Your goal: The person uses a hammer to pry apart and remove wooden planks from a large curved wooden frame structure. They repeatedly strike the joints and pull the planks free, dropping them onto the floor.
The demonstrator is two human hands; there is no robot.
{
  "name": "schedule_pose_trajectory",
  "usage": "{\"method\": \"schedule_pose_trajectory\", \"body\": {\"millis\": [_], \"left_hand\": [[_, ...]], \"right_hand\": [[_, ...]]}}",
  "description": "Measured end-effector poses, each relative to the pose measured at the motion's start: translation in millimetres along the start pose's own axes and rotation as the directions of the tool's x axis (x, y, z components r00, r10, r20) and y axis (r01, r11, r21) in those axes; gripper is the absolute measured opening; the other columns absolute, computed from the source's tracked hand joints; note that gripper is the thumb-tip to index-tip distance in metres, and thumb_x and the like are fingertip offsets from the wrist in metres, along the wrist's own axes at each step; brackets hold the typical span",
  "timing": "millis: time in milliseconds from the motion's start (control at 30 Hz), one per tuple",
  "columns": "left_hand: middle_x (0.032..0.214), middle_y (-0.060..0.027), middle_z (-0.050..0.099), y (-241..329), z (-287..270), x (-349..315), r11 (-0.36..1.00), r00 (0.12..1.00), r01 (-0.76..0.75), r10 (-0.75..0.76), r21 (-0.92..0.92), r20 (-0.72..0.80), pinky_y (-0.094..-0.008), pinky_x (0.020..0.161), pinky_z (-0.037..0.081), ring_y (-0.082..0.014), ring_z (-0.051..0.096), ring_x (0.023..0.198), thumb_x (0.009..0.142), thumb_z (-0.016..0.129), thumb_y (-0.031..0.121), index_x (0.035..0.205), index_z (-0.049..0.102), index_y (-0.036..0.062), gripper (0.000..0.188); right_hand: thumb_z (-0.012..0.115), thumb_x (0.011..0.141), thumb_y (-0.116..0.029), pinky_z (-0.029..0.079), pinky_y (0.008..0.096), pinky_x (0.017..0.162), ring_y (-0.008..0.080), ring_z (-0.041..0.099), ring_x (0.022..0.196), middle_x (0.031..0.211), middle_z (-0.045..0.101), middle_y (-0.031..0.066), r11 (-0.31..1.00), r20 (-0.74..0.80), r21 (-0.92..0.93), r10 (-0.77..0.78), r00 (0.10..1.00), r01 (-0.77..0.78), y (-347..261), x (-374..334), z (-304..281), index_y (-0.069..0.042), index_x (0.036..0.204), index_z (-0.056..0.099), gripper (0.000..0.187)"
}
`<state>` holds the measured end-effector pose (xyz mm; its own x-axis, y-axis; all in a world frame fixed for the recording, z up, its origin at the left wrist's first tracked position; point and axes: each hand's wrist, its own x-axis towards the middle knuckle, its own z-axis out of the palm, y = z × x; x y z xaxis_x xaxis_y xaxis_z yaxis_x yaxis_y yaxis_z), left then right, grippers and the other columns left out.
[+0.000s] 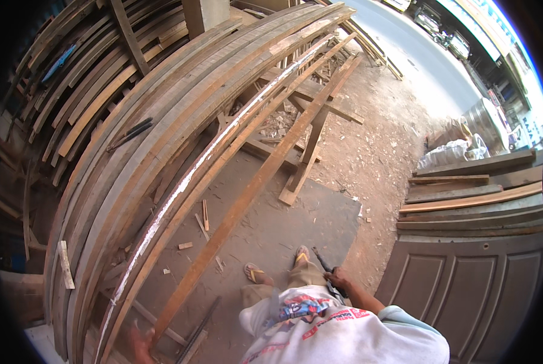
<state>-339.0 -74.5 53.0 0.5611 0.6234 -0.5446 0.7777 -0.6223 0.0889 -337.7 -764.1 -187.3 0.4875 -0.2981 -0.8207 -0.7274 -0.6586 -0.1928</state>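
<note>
Right hand (339, 278) is down by my hip, fingers clamped round a dark tool (322, 261). My left hand (140, 346) is kinda blurry at the near end of a long brown board (251, 189); can't tell if those fingers grip it.

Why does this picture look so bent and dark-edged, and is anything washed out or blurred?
Head view: the fisheye lens bends edges and leaves a black rim; also there, brightness washes out part of the road, the left hand looks blurred, and the stacked timber at far left lies in shade.
</note>
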Motion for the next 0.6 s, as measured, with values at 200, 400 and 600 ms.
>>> {"method": "schedule_pose_trajectory", "body": {"millis": [200,400,600], "left_hand": [[0.149,-0.0230,0.052,264,53,-39,0.758,0.761,-0.648,0.648,-0.073,-0.017,-0.0458,0.118,0.036,-0.0389,0.045,0.142,0.082,0.082,0.032,0.149,0.049,0.0071,0.078],[0.135,-0.0244,0.060,417,147,-32,0.564,0.532,-0.821,0.812,0.087,-0.239,-0.0539,0.105,0.044,-0.0423,0.055,0.128,0.086,0.080,0.035,0.144,0.048,0.0055,0.073],[0.116,-0.0255,0.069,398,141,-37,0.685,0.686,-0.728,0.725,-0.039,-0.066,-0.0504,0.091,0.051,-0.0455,0.064,0.112,0.088,0.079,0.031,0.131,0.056,0.0075,0.055]], "right_hand": [[0.068,0.091,-0.047,0.053,0.0490,0.090,0.0441,0.069,0.109,0.112,0.067,0.0380,0.999,0.020,0.032,-0.034,0.999,0.034,23,28,0,0.013,0.107,0.070,0.063],[0.067,0.092,-0.048,0.056,0.0474,0.083,0.0404,0.073,0.101,0.099,0.072,0.0333,0.992,0.011,0.116,0.051,0.999,-0.052,50,46,-38,0.015,0.103,0.070,0.063],[0.069,0.090,-0.050,0.055,0.0458,0.069,0.0329,0.073,0.074,0.081,0.073,0.0232,0.942,0.070,0.321,0.082,0.994,-0.100,117,67,-87,0.009,0.083,0.074,0.059]]}}
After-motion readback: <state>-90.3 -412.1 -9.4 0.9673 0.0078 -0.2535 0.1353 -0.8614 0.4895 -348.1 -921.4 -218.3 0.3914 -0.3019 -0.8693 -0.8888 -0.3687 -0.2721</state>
